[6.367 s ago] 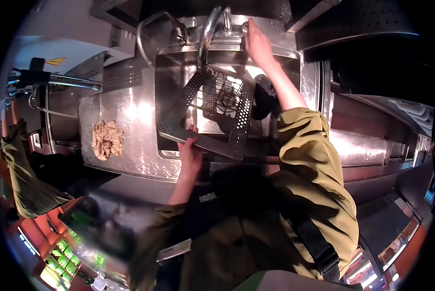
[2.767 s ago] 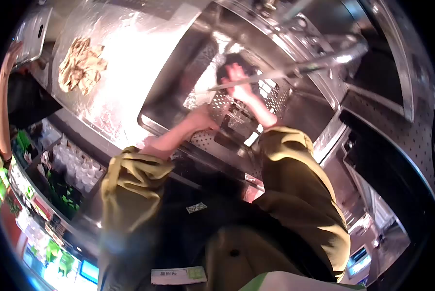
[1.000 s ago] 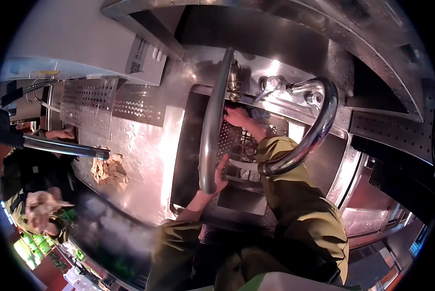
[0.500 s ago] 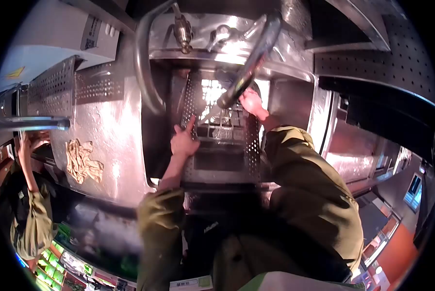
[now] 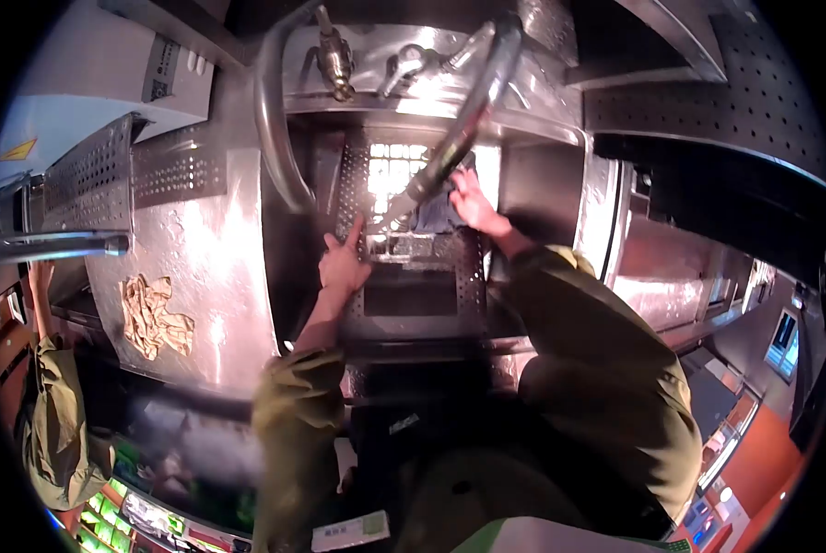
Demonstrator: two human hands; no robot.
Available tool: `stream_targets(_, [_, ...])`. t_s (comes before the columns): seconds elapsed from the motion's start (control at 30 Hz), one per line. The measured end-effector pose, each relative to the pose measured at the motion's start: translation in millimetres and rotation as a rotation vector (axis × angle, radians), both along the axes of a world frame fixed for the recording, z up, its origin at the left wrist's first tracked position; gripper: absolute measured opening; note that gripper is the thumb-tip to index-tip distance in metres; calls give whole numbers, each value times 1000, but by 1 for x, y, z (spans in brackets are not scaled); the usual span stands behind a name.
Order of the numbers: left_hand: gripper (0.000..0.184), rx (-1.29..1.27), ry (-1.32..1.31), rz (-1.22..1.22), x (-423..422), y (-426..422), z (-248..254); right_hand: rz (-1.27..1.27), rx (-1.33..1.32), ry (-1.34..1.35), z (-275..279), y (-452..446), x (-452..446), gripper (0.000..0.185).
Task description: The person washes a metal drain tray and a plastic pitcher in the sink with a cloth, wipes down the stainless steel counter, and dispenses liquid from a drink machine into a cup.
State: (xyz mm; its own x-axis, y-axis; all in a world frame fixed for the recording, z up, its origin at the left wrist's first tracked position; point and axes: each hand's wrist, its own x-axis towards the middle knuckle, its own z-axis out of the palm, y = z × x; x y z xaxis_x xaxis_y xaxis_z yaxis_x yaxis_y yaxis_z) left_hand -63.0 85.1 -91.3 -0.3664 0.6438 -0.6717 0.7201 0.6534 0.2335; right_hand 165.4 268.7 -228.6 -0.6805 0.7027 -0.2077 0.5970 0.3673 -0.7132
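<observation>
Spout (image 5: 473, 111) arched across sink (image 5: 546, 189) (partly masking it), crumpled cloth (image 5: 158, 316) left of sink, perforated rack (image 5: 350, 192) inside sink, left hand (image 5: 342, 267) at rack's left side, fingers apart, right hand (image 5: 475, 205) over sink, fingers parted, contact indeterminable.

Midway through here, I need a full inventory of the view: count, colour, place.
Sink: one, silver, centre.
Perforated metal piece: one, silver, inside the sink.
Dark item: one, blue-black, in the sink near the right hand; too blurred to name.
Curved spouts: two, silver, over the sink.
Valve: one, brassy, behind the sink.
Crumpled cloth: one, beige, on the counter left.
Perforated panels: count unclear, grey, upper left.
Warning label: one, yellow, upper left.
Co-worker's sleeve: one, olive, far left.
Left hand: one, bare, at the metal piece's left side.
Right hand: one, bare, over the sink's right half.
</observation>
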Motion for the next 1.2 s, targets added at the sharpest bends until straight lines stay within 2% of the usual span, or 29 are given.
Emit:
stream_targets(0.03, [88, 4, -19, 17, 1, 3, 6, -163, -225, 234, -21, 21, -17, 45])
stream_targets(0.1, [89, -19, -21, 18, -1, 6, 11, -130, 143, -28, -40, 38, -44, 44])
stream_targets(0.13, [90, -18, -9, 8, 1, 5, 7, -118, 435, -262, -19, 35, -58, 44])
stream_targets(0.17, [90, -36, -15, 10, 1, 6, 7, -131, 477, -238, -24, 32, -64, 40])
stream_targets(0.2, [91, -25, -2, -2, -1, 9, 6, -102, 486, -258, -1, 29, -75, 36])
stream_targets(0.27, [91, -19, 9, -14, 2, 7, 5, -78, 137, 21, 30, 27, -92, 37])
stream_targets(0.3, [90, -16, 18, -41, 1, 4, 1, -37, 24, 42, 46, 19, -105, 36])
stream_targets(0.33, [90, -40, 9, -34, 3, 2, 1, 5, 103, 16, 34, 12, -110, 34])
stream_targets(0.4, [90, -66, 2, -28, 1, 6, 1, 41, 33, 21, 26, 7, -112, 32])
stream_targets(0.47, [88, -71, 12, -24, -1, 9, 3, 98, 223, 253, 35, -19, -102, 30])
stream_targets(0.57, [87, -37, 5, -29, 1, 5, 3, 174, -126, -59, 121, -46, -89, 34])
stream_targets(0.6, [87, -39, -9, -28, 0, 8, 8, 184, -44, 72, 109, -66, -78, 32])
stream_targets(0.67, [88, -43, -33, -28, -2, 5, 1, 219, 8, 40, 128, -89, -69, 31])
stream_targets(0.8, [87, -44, -30, -33, -2, 4, 0, 287, -261, -141, 181, -90, -77, 33])
stream_targets(0.83, [77, -9, -20, -14, -2, 4, 5, 229, -211, 83, 170, -96, -80, 43])
stream_targets(0.87, [73, -33, -37, -43, -8, 5, -3, 286, -62, 212, 160, -101, -87, 51])
stream_targets(0.93, [66, -100, -90, -101, -9, 2, -13, 449, 289, 148, 144, -122, -89, 58])
stream_targets(0.97, [55, -106, -65, -65, -7, 4, -10, 466, 284, 69, 141, -120, -83, 58])
stream_targets(1.0, [58, -103, -39, -71, -8, 9, -10, 492, 279, -9, 140, -116, -74, 57])
stream_targets(1.07, [65, -122, 1, -86, -6, 4, -10, 552, 243, -174, 150, -108, -49, 52])
stream_targets(1.1, [78, -17, 18, -46, -3, 0, -6, 587, 133, -289, 159, -95, -39, 49])
stream_targets(1.2, [88, -72, -82, -29, -4, 8, 13, 618, -198, -670, 224, -56, -26, 43])
